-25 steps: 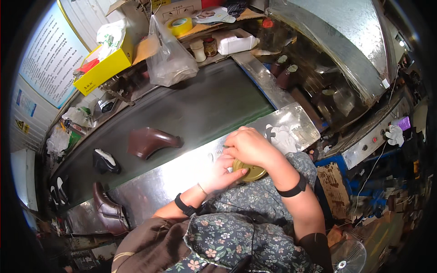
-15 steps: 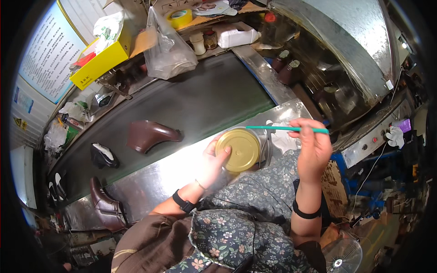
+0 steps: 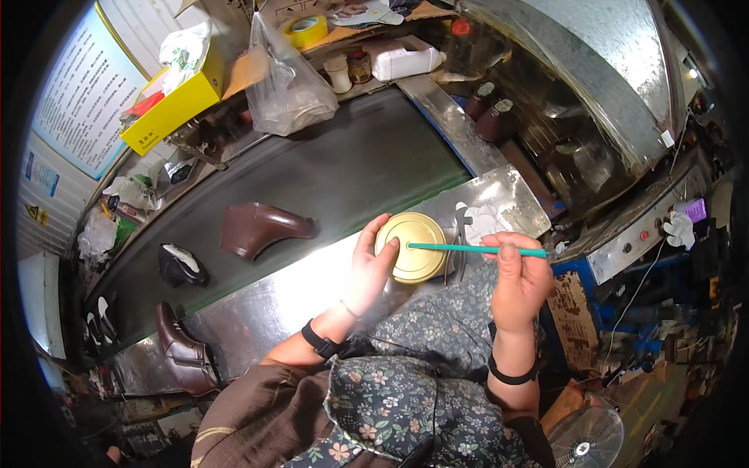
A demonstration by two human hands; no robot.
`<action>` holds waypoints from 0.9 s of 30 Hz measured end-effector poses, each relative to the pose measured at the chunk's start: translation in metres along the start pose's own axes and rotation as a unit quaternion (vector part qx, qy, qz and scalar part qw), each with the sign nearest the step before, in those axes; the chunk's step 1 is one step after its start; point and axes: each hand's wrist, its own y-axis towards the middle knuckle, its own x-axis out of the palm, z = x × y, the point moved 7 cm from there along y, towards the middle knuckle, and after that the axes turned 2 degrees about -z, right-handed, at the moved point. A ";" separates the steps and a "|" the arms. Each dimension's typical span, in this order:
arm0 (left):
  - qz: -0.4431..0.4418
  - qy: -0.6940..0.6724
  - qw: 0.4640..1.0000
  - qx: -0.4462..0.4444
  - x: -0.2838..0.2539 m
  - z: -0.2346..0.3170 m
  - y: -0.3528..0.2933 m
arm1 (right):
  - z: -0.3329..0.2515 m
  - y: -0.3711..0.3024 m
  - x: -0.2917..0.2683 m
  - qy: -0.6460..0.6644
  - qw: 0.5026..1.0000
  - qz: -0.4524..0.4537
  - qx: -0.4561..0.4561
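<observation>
My left hand (image 3: 370, 269) is wrapped round the side of a round tin with a gold lid (image 3: 421, 267), its thumb lying on top. Between the thumb and fingers of my right hand (image 3: 520, 282) is a thin green stick (image 3: 468, 249), held almost level. The stick's left end meets a small hole at the middle of the lid; whether it goes inside cannot be seen. Beside the tin lies a dark metal tool with two handles (image 3: 459, 234), partly covered. A crumpled white piece (image 3: 485, 222) lies behind my right hand.
A dark belt (image 3: 351, 168) runs behind a metal ledge (image 3: 257, 331). On it are a brown ankle boot (image 3: 261, 228) and a black shoe (image 3: 181, 265); another brown boot (image 3: 183, 351) is on the ledge. A plastic bag (image 3: 289, 101) hangs at the back, and a fan (image 3: 585, 444) stands lower right.
My right hand has come down and left, bringing the green stick's tip from the lid's far edge to its middle. The boot and shoe on the belt have shifted slightly right.
</observation>
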 end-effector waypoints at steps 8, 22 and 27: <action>-0.019 -0.004 0.999 -0.027 0.003 -0.003 -0.007 | -0.027 0.012 0.048 -0.170 0.971 -0.145 -0.081; -0.067 -0.004 0.996 -0.058 0.005 -0.010 0.003 | 0.083 -0.034 0.089 -0.312 0.897 -0.314 0.001; -0.132 0.046 0.987 -0.080 0.004 -0.009 0.010 | 0.078 -0.032 0.094 -0.369 0.880 -0.295 -0.049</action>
